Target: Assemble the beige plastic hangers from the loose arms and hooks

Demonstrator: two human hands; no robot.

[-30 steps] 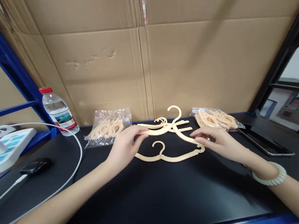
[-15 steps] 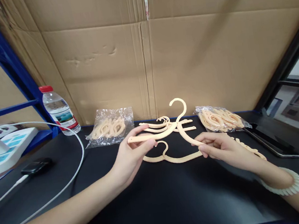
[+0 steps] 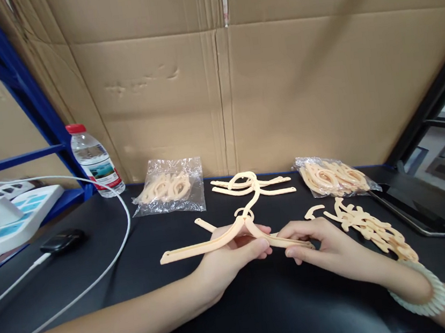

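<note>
Between my hands is a cream folding clothes hanger [image 3: 200,248], its hook upward and its two arms spread to the sides. My left hand [image 3: 233,251] is closed round it near the centre joint, thumb in front. My right hand [image 3: 316,236] pinches the outer part of its right arm. Behind it, another hanger [image 3: 204,225] lies on the black table [image 3: 287,299], partly hidden by the held one and my left hand. Farther back, several assembled hangers [image 3: 277,185] lie together near the cardboard.
Loose cream hanger pieces [image 3: 376,228] are heaped at the right beside a dark tablet [image 3: 418,212]. Bagged pieces lie at back left [image 3: 168,186] and back right [image 3: 331,175]. A water bottle [image 3: 98,163], power strip [image 3: 29,212] and white cable [image 3: 126,227] occupy the left.
The held hanger has come lower and nearer, its hook turning. My left hand has shifted from the left arm's end to the centre joint. My right hand still grips the right arm.
</note>
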